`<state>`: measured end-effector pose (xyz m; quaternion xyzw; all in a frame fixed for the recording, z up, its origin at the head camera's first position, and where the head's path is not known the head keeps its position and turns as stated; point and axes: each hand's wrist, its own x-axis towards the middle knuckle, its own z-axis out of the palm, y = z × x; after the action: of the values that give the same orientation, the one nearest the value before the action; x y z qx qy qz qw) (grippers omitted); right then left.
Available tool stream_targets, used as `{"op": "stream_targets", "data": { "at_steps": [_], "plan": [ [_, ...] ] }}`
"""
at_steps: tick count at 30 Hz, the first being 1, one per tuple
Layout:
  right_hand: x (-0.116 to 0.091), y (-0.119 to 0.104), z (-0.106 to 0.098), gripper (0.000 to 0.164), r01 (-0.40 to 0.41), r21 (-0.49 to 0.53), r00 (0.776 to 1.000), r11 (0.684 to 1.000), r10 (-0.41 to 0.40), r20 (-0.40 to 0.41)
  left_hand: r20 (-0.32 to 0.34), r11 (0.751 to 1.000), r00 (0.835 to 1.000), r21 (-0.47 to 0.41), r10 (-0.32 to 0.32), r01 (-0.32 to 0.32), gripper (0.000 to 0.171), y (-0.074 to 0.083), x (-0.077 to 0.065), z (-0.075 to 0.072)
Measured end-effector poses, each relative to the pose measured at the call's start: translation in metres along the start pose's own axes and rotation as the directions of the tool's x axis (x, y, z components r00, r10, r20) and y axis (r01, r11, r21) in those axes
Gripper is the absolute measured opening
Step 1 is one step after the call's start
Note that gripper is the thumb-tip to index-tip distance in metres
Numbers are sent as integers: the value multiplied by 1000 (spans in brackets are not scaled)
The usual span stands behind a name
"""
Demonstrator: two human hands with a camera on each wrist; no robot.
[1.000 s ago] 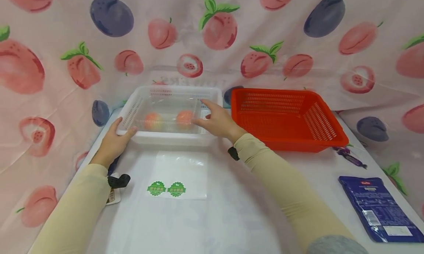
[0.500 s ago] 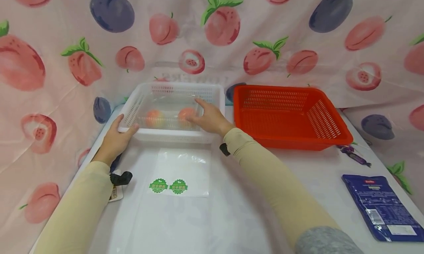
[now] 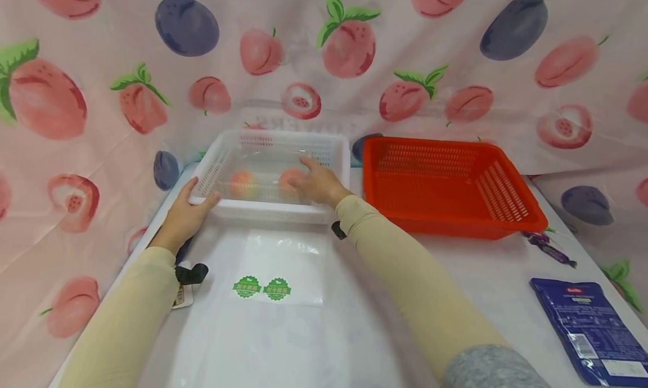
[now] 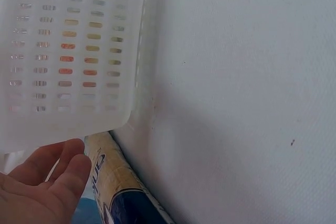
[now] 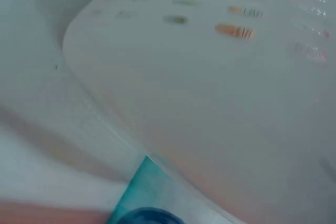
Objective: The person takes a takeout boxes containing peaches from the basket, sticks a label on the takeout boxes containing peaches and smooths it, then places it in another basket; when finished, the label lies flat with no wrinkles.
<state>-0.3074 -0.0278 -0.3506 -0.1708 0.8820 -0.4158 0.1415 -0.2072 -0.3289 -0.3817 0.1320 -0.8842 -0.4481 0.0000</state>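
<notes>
A white slotted plastic basket [image 3: 273, 212] stands at the back of the table. Inside it lies a clear plastic box [image 3: 263, 160] with two round red-and-yellow fruits [image 3: 244, 184] showing through. My left hand [image 3: 183, 216] is at the basket's front left corner, thumb over the front rim and fingers along the side. In the left wrist view its fingertips sit just by the basket corner. My right hand [image 3: 320, 184] reaches over the basket's right end, with thumb and forefinger spread apart over the right end of the box. The basket wall [image 5: 173, 87] hides this hand in the right wrist view.
A red slotted basket [image 3: 430, 199] stands to the right. Purple-wrapped sweets [image 3: 552, 248] and a dark blue pouch [image 3: 582, 320] lie on the right. In front is a clear bag with two green stickers [image 3: 277, 288]. A tan-and-blue packet [image 4: 118, 174] lies by the left hand.
My right hand has shifted slightly left over the box, further in over the basket. The left hand stays at the corner. The head view has shifted a little.
</notes>
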Motion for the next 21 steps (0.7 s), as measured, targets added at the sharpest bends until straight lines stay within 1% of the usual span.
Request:
{"op": "stream_targets", "data": {
  "at_steps": [2, 5, 11, 16, 21],
  "plan": [
    [1, 2, 2, 75, -22, 24, 1000, 999, 22, 13, 3, 1000, 1000, 5, 2, -2, 97, -1, 1, 1],
    [3, 6, 3, 75, -34, 56, 999, 998, 33, 22, 2, 1000, 1000, 13, 2, -2, 97, 0, 1, 2],
    [6, 11, 2, 76, -71, 134, 996, 988, 63, 63, 16, 1000, 1000, -7, 9, -9, 98, 0, 2, 5],
    [10, 12, 4, 76, -74, 154, 995, 985, 62, 83, 15, 1000, 1000, -3, 12, -12, 101, 0, 2, 4],
    [11, 10, 6, 74, -85, 158, 991, 984, 67, 116, 9, 1000, 1000, -10, 1, -1, 99, -3, 1, 0]
  ]
}}
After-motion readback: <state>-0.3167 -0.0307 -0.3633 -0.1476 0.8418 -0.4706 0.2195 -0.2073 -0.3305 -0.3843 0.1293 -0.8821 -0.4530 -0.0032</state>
